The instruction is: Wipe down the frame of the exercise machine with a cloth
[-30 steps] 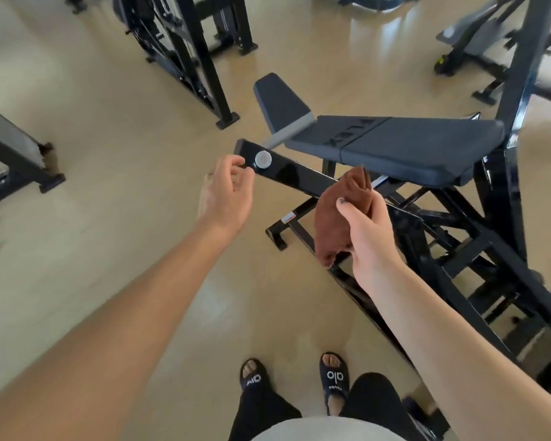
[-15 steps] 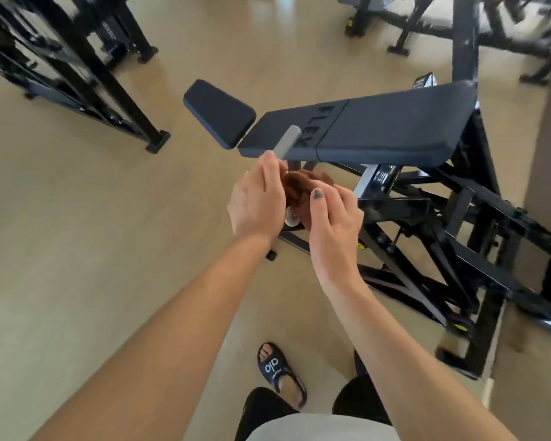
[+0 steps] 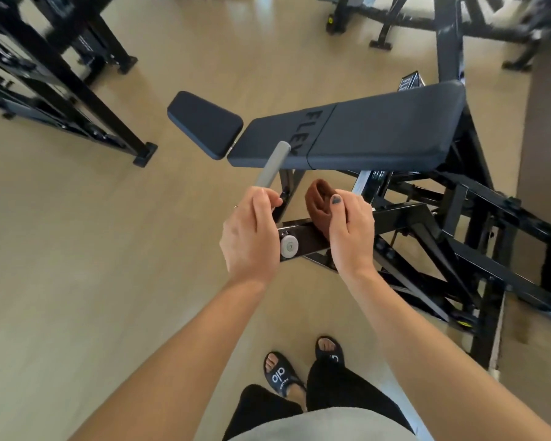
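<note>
The exercise machine has a dark padded bench (image 3: 363,132) and a glossy black steel frame (image 3: 427,224). A black frame arm (image 3: 303,238) with a round grey end cap (image 3: 289,247) sticks out toward me. My left hand (image 3: 248,237) grips the end of this arm, at the base of a grey handle bar (image 3: 272,165). My right hand (image 3: 350,230) holds a bunched brown cloth (image 3: 317,205) and presses it on top of the arm, just right of the left hand.
Black racks (image 3: 61,78) stand on the beige floor at the left. More black machine legs (image 3: 442,23) cross the back right. My feet in black slides (image 3: 280,375) are on the floor below the arm. Bare floor lies to the left of the bench.
The view has swung round the machine. My right hand has slid the cloth a little to the right along the arm, away from the left hand, uncovering the grey end cap.
</note>
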### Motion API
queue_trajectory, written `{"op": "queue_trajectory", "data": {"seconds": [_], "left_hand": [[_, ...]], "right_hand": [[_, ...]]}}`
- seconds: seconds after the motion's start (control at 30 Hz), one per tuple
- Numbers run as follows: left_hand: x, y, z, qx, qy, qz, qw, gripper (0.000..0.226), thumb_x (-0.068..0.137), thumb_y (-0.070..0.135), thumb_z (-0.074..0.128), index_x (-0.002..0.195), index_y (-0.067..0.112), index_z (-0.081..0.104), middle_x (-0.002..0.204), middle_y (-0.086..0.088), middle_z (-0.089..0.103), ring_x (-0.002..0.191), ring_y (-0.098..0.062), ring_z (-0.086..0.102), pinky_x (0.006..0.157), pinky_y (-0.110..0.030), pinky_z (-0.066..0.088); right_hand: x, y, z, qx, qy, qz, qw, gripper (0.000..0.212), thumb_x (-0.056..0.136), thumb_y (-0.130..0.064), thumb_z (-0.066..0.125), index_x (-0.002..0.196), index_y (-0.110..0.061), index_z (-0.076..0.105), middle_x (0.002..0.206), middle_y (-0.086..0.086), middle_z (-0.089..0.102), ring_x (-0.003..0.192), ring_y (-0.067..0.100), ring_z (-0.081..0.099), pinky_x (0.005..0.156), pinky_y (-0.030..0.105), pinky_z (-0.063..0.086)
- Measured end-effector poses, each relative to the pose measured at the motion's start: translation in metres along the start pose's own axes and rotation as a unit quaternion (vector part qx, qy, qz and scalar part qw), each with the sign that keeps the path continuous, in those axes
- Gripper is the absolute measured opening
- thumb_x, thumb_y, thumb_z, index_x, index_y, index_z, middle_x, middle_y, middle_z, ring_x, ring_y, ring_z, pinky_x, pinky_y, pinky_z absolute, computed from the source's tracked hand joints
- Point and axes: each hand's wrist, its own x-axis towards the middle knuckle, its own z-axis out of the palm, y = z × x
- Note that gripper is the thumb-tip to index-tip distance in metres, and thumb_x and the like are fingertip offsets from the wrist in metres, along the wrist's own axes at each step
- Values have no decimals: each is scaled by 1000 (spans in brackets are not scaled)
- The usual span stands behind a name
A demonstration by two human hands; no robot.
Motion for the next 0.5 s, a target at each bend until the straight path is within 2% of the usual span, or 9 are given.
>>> {"op": "queue_trajectory", "data": {"seconds": [0.07, 0.13, 0.23, 0.3, 0.4, 0.43, 0.5], "left_hand": [[-1, -2, 0, -6, 8, 6, 1000, 37, 99, 33, 29, 88, 27, 64, 92, 14, 71, 94, -10, 66, 89, -45, 54], [-1, -2, 1, -3, 25, 10, 1000, 37, 101, 32, 29, 92, 26, 64, 94, 14, 70, 95, -11, 66, 88, -45, 53], [-2, 1, 0, -5, 40, 6, 999, 37, 104, 36, 28, 104, 25, 63, 96, 13, 68, 92, -8, 64, 83, -40, 53], [-2, 2, -1, -7, 36, 10, 999, 37, 106, 35, 27, 111, 24, 62, 100, 12, 69, 96, -9, 65, 85, -40, 53], [-3, 4, -2, 7, 25, 11, 1000, 37, 108, 34, 27, 112, 25, 63, 103, 10, 68, 100, -12, 64, 89, -42, 53], [-3, 4, -2, 17, 22, 8, 1000, 38, 108, 34, 27, 109, 26, 63, 102, 11, 68, 98, -12, 64, 88, -40, 53], [-1, 2, 0, 37, 14, 7, 999, 38, 107, 33, 27, 105, 26, 64, 99, 14, 68, 94, -8, 61, 83, -29, 48]], "right_hand": [[5, -1, -4, 4, -8, 17, 1000, 29, 109, -29, 44, 100, -13, 67, 98, -4, 64, 98, 16, 54, 99, 52, 44], [-1, -16, -2, -8, -34, -1, 999, 29, 107, -32, 46, 93, -16, 66, 92, -4, 64, 94, 18, 55, 98, 51, 43], [-20, -51, 9, 0, -102, -73, 992, 26, 102, -38, 47, 90, -25, 66, 87, -12, 62, 89, 11, 54, 93, 43, 42], [-22, -61, 12, 6, -136, -105, 985, 22, 101, -39, 48, 92, -31, 67, 88, -14, 62, 89, 9, 55, 90, 40, 42], [-7, -53, 6, 0, -196, -124, 973, 26, 102, -42, 47, 97, -28, 68, 89, -17, 61, 89, 3, 55, 85, 32, 44], [1, -46, 4, -13, -202, -123, 972, 28, 102, -42, 47, 97, -25, 68, 88, -16, 61, 87, 2, 56, 83, 32, 46], [21, -26, -2, -58, -189, -82, 977, 29, 104, -42, 47, 95, -23, 68, 87, -10, 64, 87, 8, 59, 83, 40, 52]]}}
